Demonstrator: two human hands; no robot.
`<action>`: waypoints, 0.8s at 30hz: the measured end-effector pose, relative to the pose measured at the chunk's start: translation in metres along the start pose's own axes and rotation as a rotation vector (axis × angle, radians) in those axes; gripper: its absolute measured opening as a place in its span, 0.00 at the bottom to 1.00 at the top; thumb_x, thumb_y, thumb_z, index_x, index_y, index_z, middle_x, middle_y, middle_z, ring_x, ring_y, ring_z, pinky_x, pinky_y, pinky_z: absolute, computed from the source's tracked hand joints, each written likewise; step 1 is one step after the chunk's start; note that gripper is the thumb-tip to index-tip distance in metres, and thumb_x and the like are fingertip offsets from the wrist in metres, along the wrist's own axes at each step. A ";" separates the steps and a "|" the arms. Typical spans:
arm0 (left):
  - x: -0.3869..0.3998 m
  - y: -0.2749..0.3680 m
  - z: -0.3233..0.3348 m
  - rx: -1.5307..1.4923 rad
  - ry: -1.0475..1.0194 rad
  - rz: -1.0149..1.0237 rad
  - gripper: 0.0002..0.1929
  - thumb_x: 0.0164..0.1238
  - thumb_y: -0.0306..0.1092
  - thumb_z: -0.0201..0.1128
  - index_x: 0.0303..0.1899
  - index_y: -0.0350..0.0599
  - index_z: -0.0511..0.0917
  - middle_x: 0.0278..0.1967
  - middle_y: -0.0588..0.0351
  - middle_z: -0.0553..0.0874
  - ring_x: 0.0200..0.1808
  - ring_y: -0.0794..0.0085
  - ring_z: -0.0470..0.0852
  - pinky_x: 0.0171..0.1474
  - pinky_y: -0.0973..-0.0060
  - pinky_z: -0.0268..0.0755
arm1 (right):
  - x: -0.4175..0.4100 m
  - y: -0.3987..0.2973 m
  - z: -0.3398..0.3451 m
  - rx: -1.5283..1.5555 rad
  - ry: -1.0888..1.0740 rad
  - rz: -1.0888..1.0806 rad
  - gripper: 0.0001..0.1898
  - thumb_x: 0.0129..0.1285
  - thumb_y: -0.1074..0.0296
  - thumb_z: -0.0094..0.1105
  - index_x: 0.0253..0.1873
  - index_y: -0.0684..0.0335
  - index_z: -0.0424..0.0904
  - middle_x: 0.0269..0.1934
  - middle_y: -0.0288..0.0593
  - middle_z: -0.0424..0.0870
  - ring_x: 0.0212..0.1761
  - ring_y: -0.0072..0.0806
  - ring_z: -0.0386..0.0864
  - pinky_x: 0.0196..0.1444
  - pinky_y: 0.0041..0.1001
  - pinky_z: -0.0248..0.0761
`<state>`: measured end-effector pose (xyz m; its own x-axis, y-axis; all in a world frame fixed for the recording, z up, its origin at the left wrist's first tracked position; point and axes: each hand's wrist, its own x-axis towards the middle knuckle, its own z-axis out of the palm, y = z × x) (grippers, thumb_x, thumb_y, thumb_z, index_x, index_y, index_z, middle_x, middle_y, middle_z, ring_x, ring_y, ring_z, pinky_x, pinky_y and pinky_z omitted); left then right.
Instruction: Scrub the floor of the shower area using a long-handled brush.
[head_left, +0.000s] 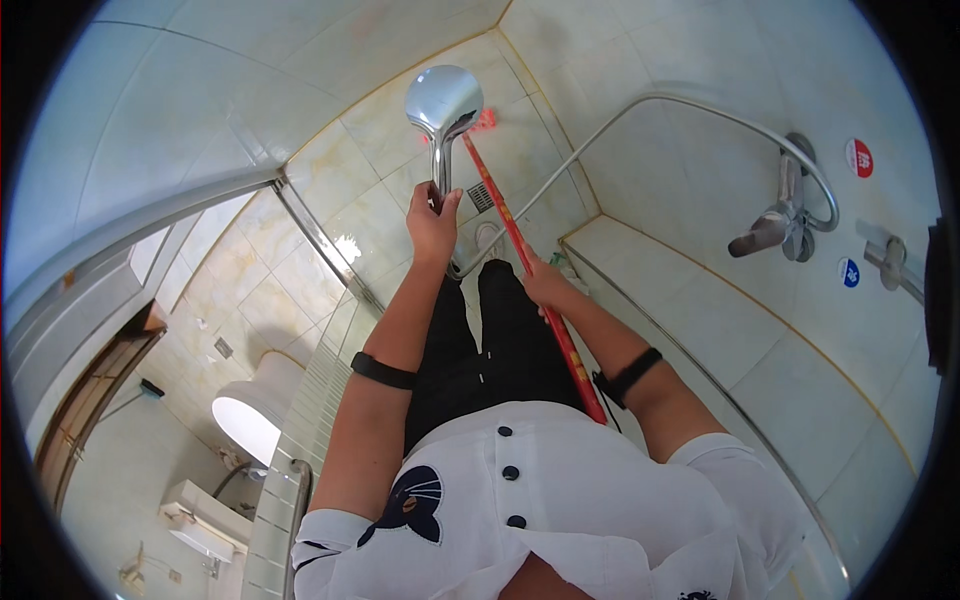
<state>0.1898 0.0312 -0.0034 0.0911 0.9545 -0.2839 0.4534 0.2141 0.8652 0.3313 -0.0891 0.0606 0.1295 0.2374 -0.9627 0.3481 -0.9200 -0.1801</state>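
Note:
My left hand (434, 221) grips the handle of a chrome handheld shower head (444, 97), held out over the tiled floor. Its grey metal hose (577, 155) loops from below that hand up to the mixer tap on the right wall. My right hand (546, 280) is closed around a long red pole (495, 191) with yellow marks, which slants from beside my right hip down to the floor. At the pole's far end, a pinkish-red brush or scrubber head (486, 119) rests on the tiles, partly hidden behind the shower head.
A floor drain (480, 196) lies beside the pole, near my shoe (487, 237). The mixer tap (780, 221) juts from the right wall. A metal door track (311, 232) and ribbed glass panel (330, 352) stand left, with a white toilet (262, 397) beyond. A raised ledge (675, 292) runs right.

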 end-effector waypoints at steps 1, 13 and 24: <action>-0.001 -0.001 0.001 -0.008 -0.012 0.000 0.15 0.55 0.37 0.65 0.35 0.37 0.70 0.19 0.59 0.75 0.20 0.80 0.74 0.24 0.82 0.67 | -0.004 0.009 0.000 0.031 -0.005 0.004 0.34 0.57 0.69 0.43 0.68 0.49 0.40 0.30 0.58 0.77 0.21 0.40 0.77 0.24 0.36 0.73; -0.008 0.030 0.016 -0.005 -0.153 -0.017 0.15 0.50 0.35 0.67 0.34 0.36 0.71 0.23 0.52 0.76 0.23 0.70 0.73 0.28 0.74 0.66 | 0.100 -0.079 -0.086 0.240 0.254 -0.057 0.33 0.55 0.70 0.39 0.67 0.43 0.46 0.22 0.50 0.73 0.14 0.34 0.71 0.18 0.34 0.68; -0.014 0.020 0.027 -0.021 -0.230 -0.021 0.15 0.50 0.35 0.67 0.34 0.36 0.72 0.23 0.54 0.75 0.23 0.71 0.73 0.29 0.75 0.66 | 0.000 0.094 0.006 0.103 0.194 -0.043 0.31 0.58 0.66 0.43 0.67 0.50 0.45 0.45 0.64 0.73 0.46 0.53 0.73 0.49 0.39 0.65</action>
<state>0.2217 0.0171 0.0070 0.2827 0.8777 -0.3869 0.4391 0.2402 0.8657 0.3581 -0.1776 0.0427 0.2963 0.3234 -0.8987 0.2617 -0.9324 -0.2492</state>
